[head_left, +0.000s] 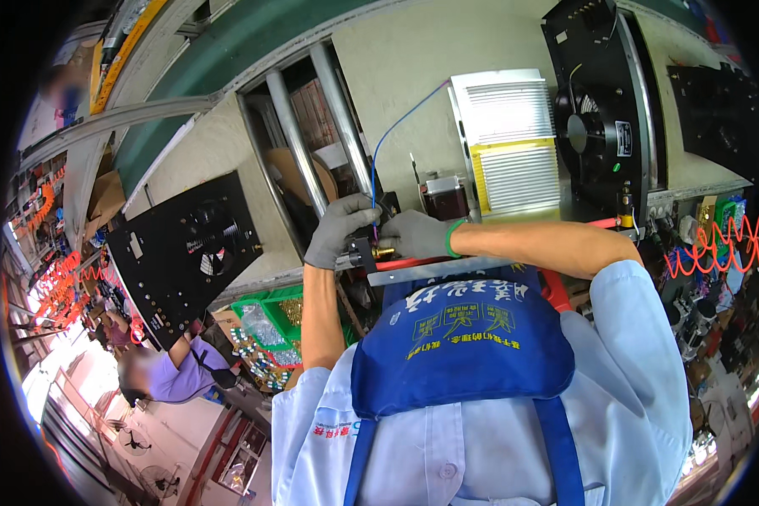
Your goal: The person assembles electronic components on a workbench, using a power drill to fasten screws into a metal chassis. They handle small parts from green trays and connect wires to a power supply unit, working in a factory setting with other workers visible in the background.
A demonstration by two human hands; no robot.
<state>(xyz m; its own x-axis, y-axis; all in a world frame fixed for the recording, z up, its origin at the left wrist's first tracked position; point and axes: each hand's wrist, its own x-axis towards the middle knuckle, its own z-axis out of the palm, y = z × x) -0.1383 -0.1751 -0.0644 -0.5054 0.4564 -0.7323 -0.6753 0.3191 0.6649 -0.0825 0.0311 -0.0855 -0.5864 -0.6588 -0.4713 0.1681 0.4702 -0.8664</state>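
Note:
My left hand (339, 232), in a grey glove, is closed with its fingertips around a thin blue wire (376, 158). The wire curves up to a finned silver metal block (510, 126) with a yellow band. My right hand (419, 235), also gloved in grey, is closed beside the left one; what its fingertips grip is hidden. Just below them are a brass fitting (383, 252) and a black bracket (362, 255) near the bench's front edge. Beyond my right hand stands a small dark box-shaped part (445, 199) with a metal top.
Right of the finned block stands a black fan unit (584, 135); another black panel (721, 118) lies farther right. Steel rollers (299, 135) cross a gap at left, beside a black fan panel (185, 253). Green parts bins (270, 325) sit below. A co-worker (173, 371) is at lower left.

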